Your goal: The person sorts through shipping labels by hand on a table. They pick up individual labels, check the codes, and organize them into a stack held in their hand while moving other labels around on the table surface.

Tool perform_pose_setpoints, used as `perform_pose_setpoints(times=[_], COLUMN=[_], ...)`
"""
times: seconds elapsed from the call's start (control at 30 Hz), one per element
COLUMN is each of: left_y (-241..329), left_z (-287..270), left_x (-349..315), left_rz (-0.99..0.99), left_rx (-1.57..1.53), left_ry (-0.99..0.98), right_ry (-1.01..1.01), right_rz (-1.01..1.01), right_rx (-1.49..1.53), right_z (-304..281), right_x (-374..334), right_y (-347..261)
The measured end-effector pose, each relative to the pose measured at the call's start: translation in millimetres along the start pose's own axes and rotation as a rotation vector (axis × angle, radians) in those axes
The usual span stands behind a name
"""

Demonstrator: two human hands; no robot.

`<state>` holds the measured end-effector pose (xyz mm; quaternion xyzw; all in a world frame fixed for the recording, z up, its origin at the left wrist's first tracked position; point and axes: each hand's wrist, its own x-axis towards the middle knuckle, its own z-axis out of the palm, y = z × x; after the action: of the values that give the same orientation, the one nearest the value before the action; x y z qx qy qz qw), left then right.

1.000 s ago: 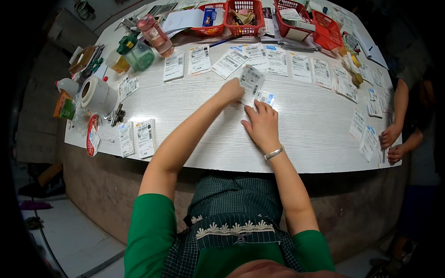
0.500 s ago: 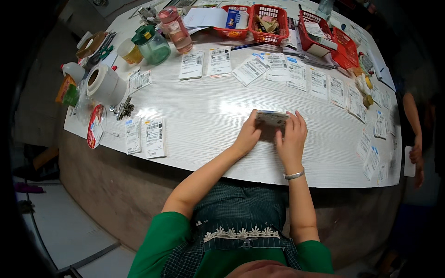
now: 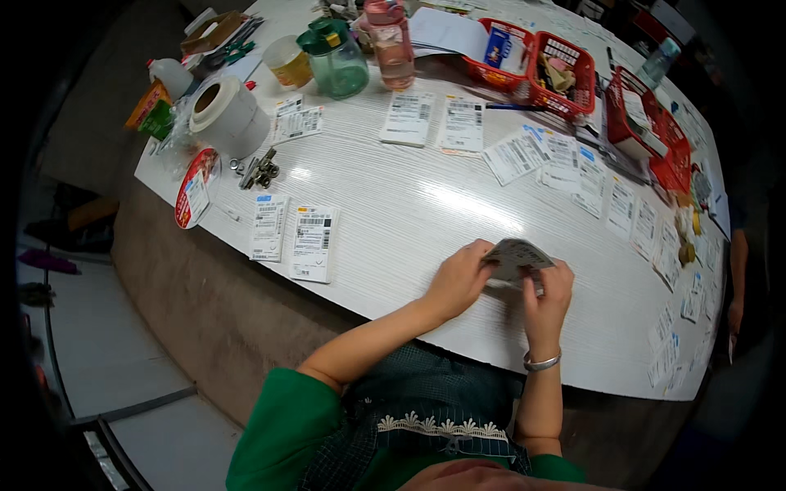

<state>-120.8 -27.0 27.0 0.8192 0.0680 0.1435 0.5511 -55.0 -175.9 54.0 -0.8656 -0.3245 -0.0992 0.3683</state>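
Note:
Between my two hands, just above the near part of the white table, is a stack of shipping labels [image 3: 519,255], tilted and slightly bowed. My left hand [image 3: 460,281] grips its left edge, fingers closed. At its right side my right hand [image 3: 548,299] holds it, with the thumb on the near face. The stack's underside is hidden. Toward the left lie a label stack with a yellow mark [image 3: 313,244] and one with a blue mark [image 3: 268,229]. Farther off are two more label stacks, the left one [image 3: 407,119] beside the right one [image 3: 463,124].
Label stacks [image 3: 585,180] curve along the table's right side. Red baskets [image 3: 565,78] stand at the back, beside a pink bottle [image 3: 390,49] and a green jug [image 3: 336,65]. At left are a label roll [image 3: 229,119], metal parts [image 3: 260,170] and a red fan [image 3: 196,192].
My view has turned, so the table appears shifted and tilted. The label stack remains in both hands; it now stands more upright and bows between them.

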Motion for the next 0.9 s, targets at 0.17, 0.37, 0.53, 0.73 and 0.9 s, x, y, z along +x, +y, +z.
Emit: perform_pose_setpoints(times=[0.17, 0.37, 0.53, 0.73, 0.9], left_y=[-16, -91, -165, -132, -124], left_z=[-85, -240, -275, -241, -249], left_x=[6, 41, 46, 54, 20], left_rz=[-0.313, -0.485, -0.623, -0.771, -0.472], left_rx=[-0.019, -0.036, 0.498, 0.936, 0.930], left_ry=[0.215, 0.486, 0.318, 0.467, 0.684], right_ry=[-0.090, -0.201, -0.250, -0.221, -0.184], right_rz=[0.075, 0.182, 0.225, 0.219, 0.213], right_rx=[0.150, 0.290, 0.340, 0.368, 0.382], right_z=[26, 33, 38, 35, 22], right_x=[18, -9, -28, -37, -45], right_y=[-27, -20, -23, -32, -42])
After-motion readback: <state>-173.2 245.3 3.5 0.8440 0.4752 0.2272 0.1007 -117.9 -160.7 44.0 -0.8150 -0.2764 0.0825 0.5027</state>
